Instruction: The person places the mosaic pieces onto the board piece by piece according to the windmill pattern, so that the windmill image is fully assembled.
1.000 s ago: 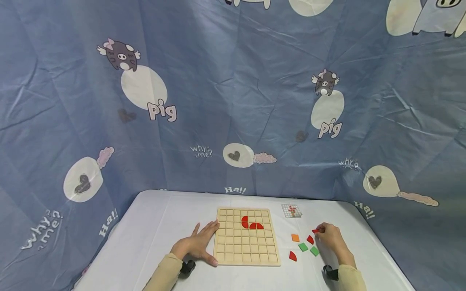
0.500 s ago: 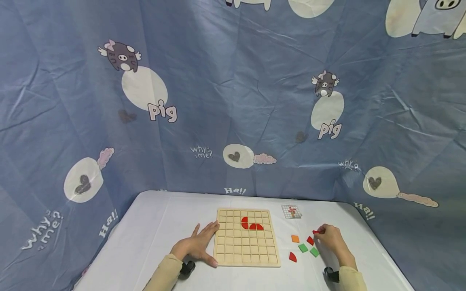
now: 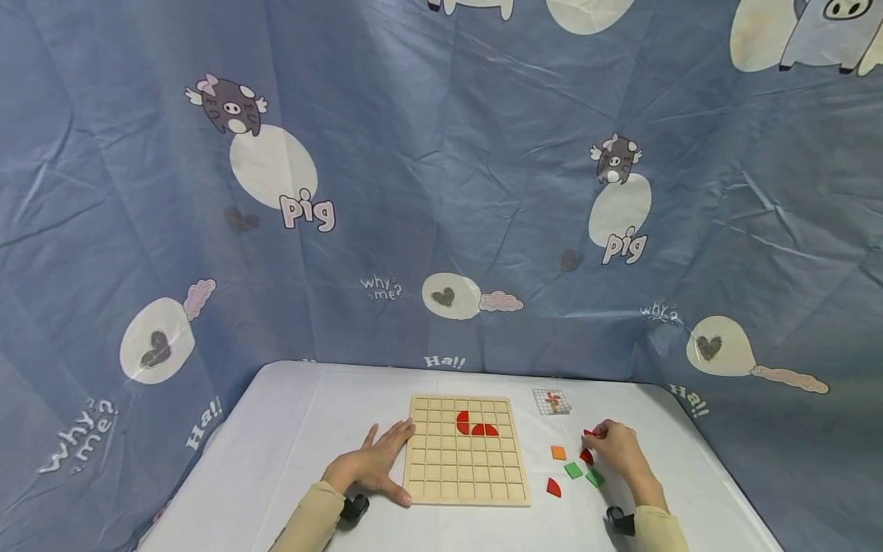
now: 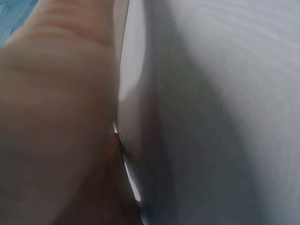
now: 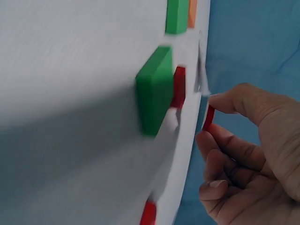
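A wooden grid board [image 3: 466, 475] lies on the table, with several red quarter-circle tiles [image 3: 485, 430] set in its upper cells. Spread along the board's left edge, my left hand [image 3: 372, 464] touches it with fingertips and thumb. In the left wrist view, that hand [image 4: 56, 112] fills the left side, too close to show its fingers. My right hand [image 3: 618, 448] pinches a red tile [image 5: 209, 117] between thumb and fingers, raised off the table. Below it lie a red quarter-circle tile [image 3: 586, 457] and a green square tile [image 3: 595, 478], partly shadowed.
Between the board and my right hand lie an orange square tile [image 3: 559, 453], another green tile [image 3: 573, 471] and a red quarter-circle tile [image 3: 554, 487]. A gridded picture card [image 3: 552, 402] lies behind them. A blue printed curtain [image 3: 441, 192] hangs around the white table [image 3: 290, 414].
My right hand has shifted slightly left, bringing the pinched red tile over the loose tiles. The left hand and the board have stayed in place.
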`<state>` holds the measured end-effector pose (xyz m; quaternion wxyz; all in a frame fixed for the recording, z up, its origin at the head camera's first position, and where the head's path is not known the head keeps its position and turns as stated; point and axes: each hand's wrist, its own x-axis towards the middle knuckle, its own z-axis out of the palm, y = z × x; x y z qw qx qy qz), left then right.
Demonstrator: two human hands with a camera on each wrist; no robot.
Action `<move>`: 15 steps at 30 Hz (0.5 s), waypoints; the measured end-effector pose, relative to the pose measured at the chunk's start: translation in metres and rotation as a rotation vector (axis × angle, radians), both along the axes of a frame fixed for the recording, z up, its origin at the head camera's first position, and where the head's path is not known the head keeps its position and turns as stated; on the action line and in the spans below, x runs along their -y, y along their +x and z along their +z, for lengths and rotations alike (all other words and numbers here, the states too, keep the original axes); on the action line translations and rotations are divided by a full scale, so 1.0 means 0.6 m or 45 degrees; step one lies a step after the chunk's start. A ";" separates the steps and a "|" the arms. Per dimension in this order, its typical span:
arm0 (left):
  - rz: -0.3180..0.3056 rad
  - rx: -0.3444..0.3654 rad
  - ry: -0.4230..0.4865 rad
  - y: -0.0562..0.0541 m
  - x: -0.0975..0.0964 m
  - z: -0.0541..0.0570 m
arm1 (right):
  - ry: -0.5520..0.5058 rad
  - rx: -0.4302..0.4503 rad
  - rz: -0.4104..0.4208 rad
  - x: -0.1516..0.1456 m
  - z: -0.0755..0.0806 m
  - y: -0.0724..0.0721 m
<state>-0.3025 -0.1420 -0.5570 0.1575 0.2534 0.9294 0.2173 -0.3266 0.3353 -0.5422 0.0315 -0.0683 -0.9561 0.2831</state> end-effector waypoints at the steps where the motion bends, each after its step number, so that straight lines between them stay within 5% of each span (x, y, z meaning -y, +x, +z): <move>1: 0.001 0.000 0.003 -0.001 0.001 -0.001 | 0.003 -0.022 0.005 0.006 0.001 -0.001; 15: 0.004 -0.021 -0.011 0.003 -0.002 0.003 | -0.039 -0.163 0.115 0.128 0.013 -0.006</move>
